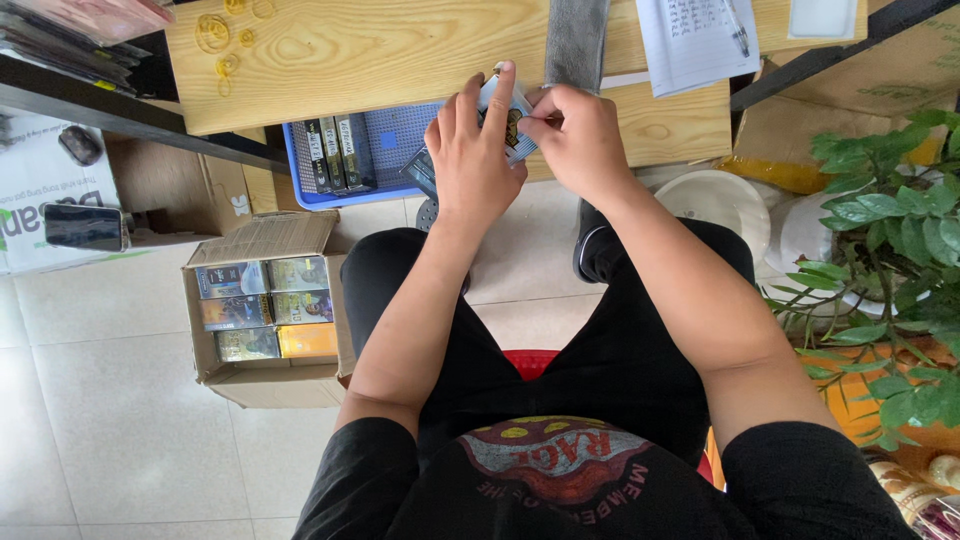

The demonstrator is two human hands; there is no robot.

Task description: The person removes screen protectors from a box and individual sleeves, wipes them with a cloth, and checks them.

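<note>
While both hands gripped a small card pack [508, 125] above the blue basket [392, 150], left hand [470, 160] steadying, right hand [580, 140] fingers pinched its edge, seemingly banding it; finishing needed a firm hold.

Soft, even daylight fills the scene, brightest on the pale wooden bench [380, 60] and the floor tiles [100, 400] below it. Shadows are faint, deepest under the bench's edge. No harsh glare shows. Focus is sharp around the bench; straight lines bow slightly toward the corners, and the plant [890, 230] beside the bench looks softer.
</note>
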